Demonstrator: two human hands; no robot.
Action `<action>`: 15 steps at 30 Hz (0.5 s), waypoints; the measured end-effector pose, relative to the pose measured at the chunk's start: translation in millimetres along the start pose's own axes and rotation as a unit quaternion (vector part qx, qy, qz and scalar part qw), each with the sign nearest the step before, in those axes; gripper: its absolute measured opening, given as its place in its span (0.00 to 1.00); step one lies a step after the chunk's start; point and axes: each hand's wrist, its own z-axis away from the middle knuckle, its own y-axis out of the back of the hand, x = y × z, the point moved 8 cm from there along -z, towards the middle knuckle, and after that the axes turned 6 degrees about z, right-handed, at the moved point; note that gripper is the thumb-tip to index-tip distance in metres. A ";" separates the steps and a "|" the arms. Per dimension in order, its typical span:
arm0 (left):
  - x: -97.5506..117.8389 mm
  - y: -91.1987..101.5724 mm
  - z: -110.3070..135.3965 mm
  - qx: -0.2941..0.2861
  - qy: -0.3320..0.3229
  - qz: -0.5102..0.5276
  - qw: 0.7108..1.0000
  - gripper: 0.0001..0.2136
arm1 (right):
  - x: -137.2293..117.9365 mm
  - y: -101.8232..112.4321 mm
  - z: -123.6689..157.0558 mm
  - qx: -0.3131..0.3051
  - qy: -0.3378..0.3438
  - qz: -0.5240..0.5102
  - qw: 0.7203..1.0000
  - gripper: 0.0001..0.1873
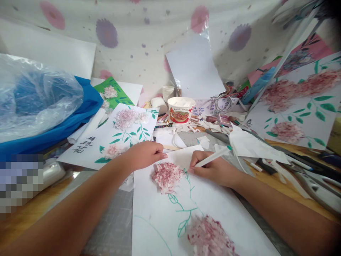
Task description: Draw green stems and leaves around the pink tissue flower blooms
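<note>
— White sheet (218, 213) is spread closest to the lens, on a grey cutting mat (117, 220); what is shown on it?

— Green stems and leaf outlines (186, 209) are drawn up its middle. Two clusters of pink paper petals are set on it: a lower cluster (209, 236) at the near edge and an upper cluster (166, 176) towards the far edge.

— What is seen around the sheet?

— At the far left a clear plastic bag (37, 96) is heaped on blue material (80, 113). A finished flower picture (128, 131) is laid just beyond the sheet on the left, and a larger one (298, 110) is propped at the right. Metal hand tools (314, 185) are scattered on the wooden table (32, 213) at the right.

— How is the left hand (145, 153) held?

— It is laid palm down with the fingers stretched out and kept together. Nothing is gripped. The sheet's far edge is pressed by it, just above and left of the upper cluster.

— And the right hand (213, 170)?

— It is closed around a white pen (213, 156), whose green-tipped rear end is pointed up and to the right. The writing end is set on the sheet at a green stem, just right of the upper cluster.

— Is anything smaller noted?

— A printed paper bowl (181, 109) is stood beyond the hands, among scraps and small clutter.
</note>
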 end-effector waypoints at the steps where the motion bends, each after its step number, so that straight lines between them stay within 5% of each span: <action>1: -0.4 -0.2 -0.1 0.001 0.000 0.001 1.000 0.16 | -0.6 -0.6 0.4 -0.006 0.005 -0.007 1.000 0.05; 15: -1.5 -0.5 -1.2 -0.002 -0.005 0.003 1.000 0.17 | 2.0 -2.1 1.7 -0.022 0.005 -0.029 0.999 0.06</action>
